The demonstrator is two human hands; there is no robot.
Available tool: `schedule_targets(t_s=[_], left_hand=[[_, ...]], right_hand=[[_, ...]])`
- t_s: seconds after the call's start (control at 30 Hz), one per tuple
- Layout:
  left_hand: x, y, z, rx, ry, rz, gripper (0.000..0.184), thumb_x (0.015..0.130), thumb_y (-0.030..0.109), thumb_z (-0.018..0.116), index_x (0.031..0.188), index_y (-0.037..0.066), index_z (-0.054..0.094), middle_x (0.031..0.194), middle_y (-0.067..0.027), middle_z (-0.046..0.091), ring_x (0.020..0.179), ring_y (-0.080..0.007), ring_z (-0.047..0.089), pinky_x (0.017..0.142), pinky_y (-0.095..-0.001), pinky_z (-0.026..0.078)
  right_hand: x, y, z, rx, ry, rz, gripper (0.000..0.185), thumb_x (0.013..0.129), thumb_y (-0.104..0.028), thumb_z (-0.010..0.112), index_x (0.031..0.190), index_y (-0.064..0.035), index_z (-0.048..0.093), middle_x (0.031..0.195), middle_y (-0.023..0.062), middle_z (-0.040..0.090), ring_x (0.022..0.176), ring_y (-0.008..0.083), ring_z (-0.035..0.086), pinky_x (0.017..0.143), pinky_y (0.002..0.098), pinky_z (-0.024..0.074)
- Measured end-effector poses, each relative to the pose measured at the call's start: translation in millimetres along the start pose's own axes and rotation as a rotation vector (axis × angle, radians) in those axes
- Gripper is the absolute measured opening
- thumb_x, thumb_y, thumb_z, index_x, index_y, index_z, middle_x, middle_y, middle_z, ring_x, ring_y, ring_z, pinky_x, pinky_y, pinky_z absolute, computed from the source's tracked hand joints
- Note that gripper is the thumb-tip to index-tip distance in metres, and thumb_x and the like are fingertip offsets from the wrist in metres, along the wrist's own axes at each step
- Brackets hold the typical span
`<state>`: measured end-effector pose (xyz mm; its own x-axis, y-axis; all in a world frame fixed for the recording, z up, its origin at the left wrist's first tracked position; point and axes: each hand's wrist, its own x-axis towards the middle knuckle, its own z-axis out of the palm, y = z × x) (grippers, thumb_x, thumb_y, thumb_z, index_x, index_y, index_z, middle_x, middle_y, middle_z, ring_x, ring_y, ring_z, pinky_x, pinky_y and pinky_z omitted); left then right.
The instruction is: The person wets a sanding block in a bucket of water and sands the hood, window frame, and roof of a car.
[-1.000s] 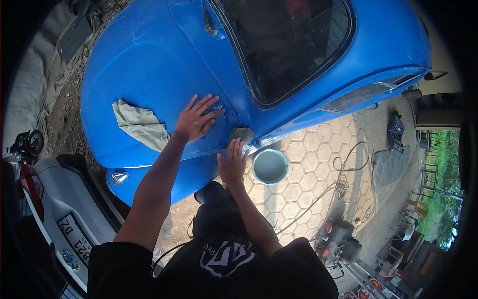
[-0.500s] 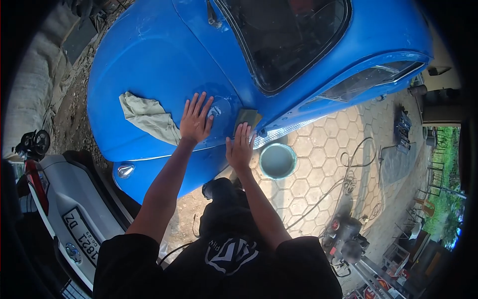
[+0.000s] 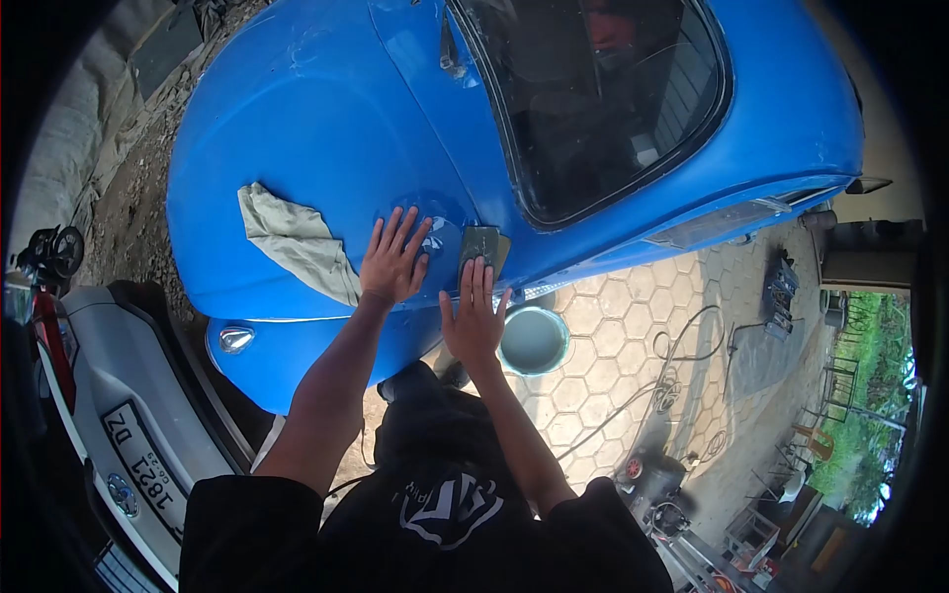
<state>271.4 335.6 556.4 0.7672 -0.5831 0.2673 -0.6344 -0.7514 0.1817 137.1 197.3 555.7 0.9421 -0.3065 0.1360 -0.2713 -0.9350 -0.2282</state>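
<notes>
Touching one blue car (image 3: 297, 138), one pad (image 3: 480, 244): two hands (image 3: 393, 269) (image 3: 474, 324)

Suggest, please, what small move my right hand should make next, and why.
I would probably slide the grey pad slightly toward the shiny patch: the right hand has its fingers on the pad, which rests on the blue car, and that patch lies right beside it, between pad and left hand.
</notes>
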Motion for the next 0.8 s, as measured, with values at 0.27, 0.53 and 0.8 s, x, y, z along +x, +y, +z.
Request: schedule_targets(t_s=[0.27,0.53,0.8], left_hand=[[2.1,0.4,-1.6,-0.016,0.008,-0.008,0.062,0.096,0.034,0.049,0.156,0.026,0.039,0.163,-0.0069,0.035,0.151,-0.0293,0.029,0.124,-0.0504,0.021],[0.6,0.1,-2.4,-0.009,0.003,-0.006,0.06,0.096,0.034,0.05,0.155,0.026,0.04,0.162,-0.0071,0.035,0.151,-0.03,0.03,0.124,-0.0502,0.021],[4.4,-0.2,-0.3,-0.019,0.014,-0.018,0.06,0.096,0.035,0.049,0.155,0.026,0.04,0.162,-0.0077,0.035,0.151,-0.0299,0.029,0.124,-0.0501,0.021]], right_hand=[[53.0,-2.0,-15.5,0.024,0.11,-0.057,0.069,0.102,-0.051,0.044,0.156,-0.0068,0.038,0.162,0.0097,0.038,0.149,0.0253,0.035,0.12,0.059,0.0181],[65.0,-4.0,-20.2,0.02,0.086,-0.036,0.07,0.102,-0.051,0.046,0.156,-0.0078,0.037,0.163,0.0079,0.036,0.15,0.0292,0.034,0.12,0.0608,0.0185],[7.9,14.8,-9.8,0.025,-0.019,-0.082,0.07,0.102,-0.05,0.046,0.156,-0.0066,0.037,0.162,0.0102,0.036,0.15,0.0298,0.033,0.12,0.0608,0.0175]])
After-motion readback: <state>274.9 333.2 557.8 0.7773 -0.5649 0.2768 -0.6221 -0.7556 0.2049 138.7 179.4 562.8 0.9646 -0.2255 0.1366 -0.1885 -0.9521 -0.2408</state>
